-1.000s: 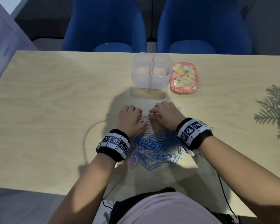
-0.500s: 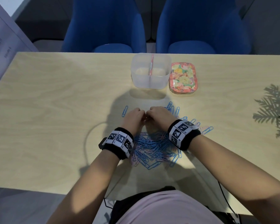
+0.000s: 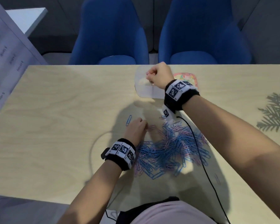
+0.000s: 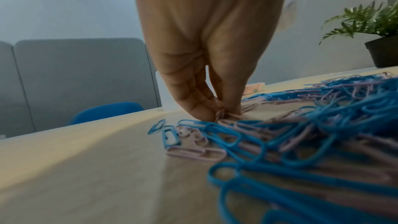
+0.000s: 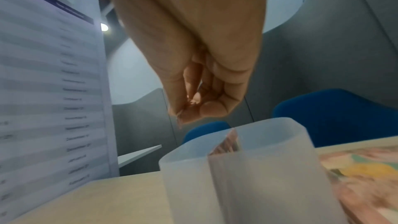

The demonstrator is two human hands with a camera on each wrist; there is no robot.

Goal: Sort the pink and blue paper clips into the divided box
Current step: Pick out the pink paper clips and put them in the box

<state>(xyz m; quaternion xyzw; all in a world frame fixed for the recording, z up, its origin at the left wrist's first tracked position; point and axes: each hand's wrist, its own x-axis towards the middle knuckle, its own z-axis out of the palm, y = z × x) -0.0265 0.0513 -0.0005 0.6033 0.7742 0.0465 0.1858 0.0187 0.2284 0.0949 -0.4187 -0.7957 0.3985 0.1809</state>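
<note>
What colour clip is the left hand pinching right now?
Pink: the left hand pinches a pink clip at the edge of the pile. Left wrist view shows it best.

We've got a tangled pile of paper clips (image 3: 168,147) in bright blue and pale pink on a light, wood-grain table (image 3: 55,126), plus one blue clip (image 3: 128,120) lying off on its own. The divided box (image 3: 145,89) is frosted, see-through white, and the tin (image 3: 191,78) beside it has a pink rim with a yellow, green and pink floral print. Our wristbands (image 3: 121,151) are black with black-and-white square code markers, the two chairs (image 3: 110,34) are deep blue, and the plant (image 4: 370,18) is green in a black pot.
</note>
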